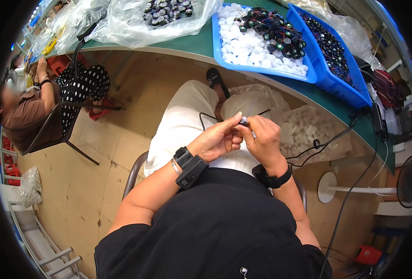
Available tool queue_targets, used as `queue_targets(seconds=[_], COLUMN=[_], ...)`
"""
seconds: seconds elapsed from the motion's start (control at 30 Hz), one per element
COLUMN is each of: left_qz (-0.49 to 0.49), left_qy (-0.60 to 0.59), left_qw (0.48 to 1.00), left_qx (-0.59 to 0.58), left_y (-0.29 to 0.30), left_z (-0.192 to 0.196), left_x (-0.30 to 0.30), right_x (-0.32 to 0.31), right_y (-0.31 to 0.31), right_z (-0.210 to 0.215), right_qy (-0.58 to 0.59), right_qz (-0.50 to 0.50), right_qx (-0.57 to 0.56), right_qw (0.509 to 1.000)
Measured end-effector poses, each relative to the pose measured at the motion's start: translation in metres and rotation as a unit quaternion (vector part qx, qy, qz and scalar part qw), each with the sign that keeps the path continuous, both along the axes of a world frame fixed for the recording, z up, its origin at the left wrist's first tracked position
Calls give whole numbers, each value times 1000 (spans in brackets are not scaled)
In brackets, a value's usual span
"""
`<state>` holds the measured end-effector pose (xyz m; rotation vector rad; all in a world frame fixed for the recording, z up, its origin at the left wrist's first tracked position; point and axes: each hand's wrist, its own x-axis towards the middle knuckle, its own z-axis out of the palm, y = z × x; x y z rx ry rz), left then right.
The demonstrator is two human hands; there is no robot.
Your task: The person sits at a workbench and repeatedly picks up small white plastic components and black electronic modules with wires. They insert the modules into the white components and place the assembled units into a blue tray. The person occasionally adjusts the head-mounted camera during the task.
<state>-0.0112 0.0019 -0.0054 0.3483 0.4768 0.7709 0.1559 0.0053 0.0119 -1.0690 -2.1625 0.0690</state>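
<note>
Above my lap, my left hand [219, 139] and my right hand [264, 139] meet at a small dark-and-white round part [243, 121]. Each pinches it between thumb and fingertips, which hide most of its shape. A thin wire seems to rise from it. Beyond my knees, a blue tray [218, 51] on the table holds white plastic caps [245, 49] and a heap of small black wired parts [280, 35]. Black devices are strapped to both wrists.
A second blue bin [350, 96] of dark wired parts stands at the right of the green table [187, 39]. Clear plastic bags [122, 23] cover its left part. Beneath hangs or lies a bag of white pieces [308, 128]. Cables [324, 148] run right, near a fan [408, 181]. Someone sits left [34, 107].
</note>
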Motion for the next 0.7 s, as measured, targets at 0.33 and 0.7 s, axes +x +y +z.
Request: queue_targets(seconds=[0.33,0.7], left_qz=[209,154], left_qy=[-22,234], left_qw=[958,882], left_qx=[195,378], left_y=[72,100], left_z=[109,134], left_x=[-67,-55], right_x=[22,34], right_y=[60,121], right_z=[91,92], right_qy=[111,-27], right_qz=[-137,-257], right_qx=[25,29], right_qw=[984,966])
